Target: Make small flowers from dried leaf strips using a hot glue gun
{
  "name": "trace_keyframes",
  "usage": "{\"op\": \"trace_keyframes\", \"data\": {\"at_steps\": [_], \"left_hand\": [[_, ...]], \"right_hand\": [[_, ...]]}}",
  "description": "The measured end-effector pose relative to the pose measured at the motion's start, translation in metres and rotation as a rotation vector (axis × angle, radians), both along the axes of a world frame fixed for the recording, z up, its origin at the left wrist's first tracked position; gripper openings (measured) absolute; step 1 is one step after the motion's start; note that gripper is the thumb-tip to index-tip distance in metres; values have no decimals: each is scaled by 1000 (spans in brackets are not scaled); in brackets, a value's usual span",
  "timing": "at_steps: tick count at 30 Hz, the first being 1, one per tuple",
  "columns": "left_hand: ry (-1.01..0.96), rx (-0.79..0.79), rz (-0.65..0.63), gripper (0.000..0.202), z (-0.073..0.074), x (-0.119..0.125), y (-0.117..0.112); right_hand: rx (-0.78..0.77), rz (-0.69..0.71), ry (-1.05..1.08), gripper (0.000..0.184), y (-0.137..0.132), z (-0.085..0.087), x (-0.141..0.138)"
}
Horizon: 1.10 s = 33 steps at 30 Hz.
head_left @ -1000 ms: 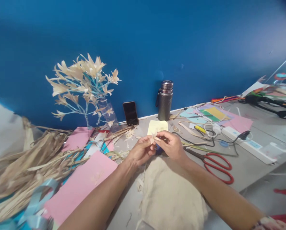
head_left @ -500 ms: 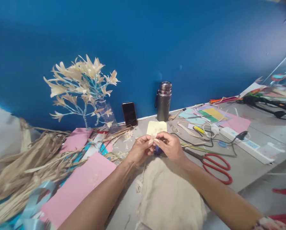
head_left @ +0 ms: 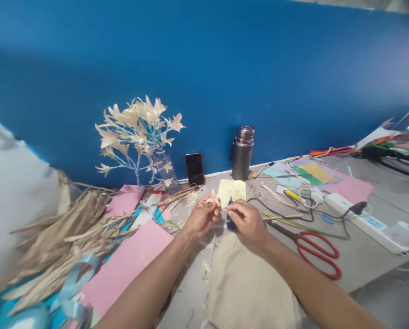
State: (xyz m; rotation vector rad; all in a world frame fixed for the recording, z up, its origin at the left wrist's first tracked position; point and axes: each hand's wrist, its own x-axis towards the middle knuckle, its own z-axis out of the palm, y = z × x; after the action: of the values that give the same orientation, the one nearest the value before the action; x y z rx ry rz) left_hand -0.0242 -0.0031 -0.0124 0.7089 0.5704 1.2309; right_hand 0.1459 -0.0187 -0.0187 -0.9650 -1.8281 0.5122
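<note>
My left hand point(head_left: 201, 215) pinches a small pale flower of dried husk point(head_left: 212, 197) by its base, its petals pointing up. Just to the right, my right hand point(head_left: 247, 219) has thumb and fingertips pressed together. What they hold, if anything, is too small to make out. A dark blue object with a narrow tip point(head_left: 230, 223) stands between the hands, partly hidden by the right one. Behind them lies a pale yellow sheet point(head_left: 232, 187). Below the hands is a beige cloth-like bundle point(head_left: 250, 283).
Husk flowers on blue stems point(head_left: 139, 130) stand in a clear bottle at the left. Dried husks point(head_left: 70, 228) and pink paper point(head_left: 129, 265) lie nearer. A phone point(head_left: 194, 169) and flask point(head_left: 243, 153) stand by the wall. Red-handled scissors point(head_left: 319, 251) and a power strip point(head_left: 365, 224) are at right.
My hands, which were together on the pale husk piece, have come apart. The flower stays in my left hand; my right hand has moved off to the right. The view has shifted left.
</note>
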Motion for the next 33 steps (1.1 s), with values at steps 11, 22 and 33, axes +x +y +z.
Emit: {"op": "trace_keyframes", "data": {"at_steps": [11,22,33], "left_hand": [[-88,-5,10,35,-7,-19,14],[-194,-104,-46,30,-17,-30,21],[-93,-115,76,33,-24,-28,26]], "right_hand": [[21,44,-123,14,8,-15,4],[76,86,-186,15,4,-15,3],[46,104,-189,16,7,-16,4]]}}
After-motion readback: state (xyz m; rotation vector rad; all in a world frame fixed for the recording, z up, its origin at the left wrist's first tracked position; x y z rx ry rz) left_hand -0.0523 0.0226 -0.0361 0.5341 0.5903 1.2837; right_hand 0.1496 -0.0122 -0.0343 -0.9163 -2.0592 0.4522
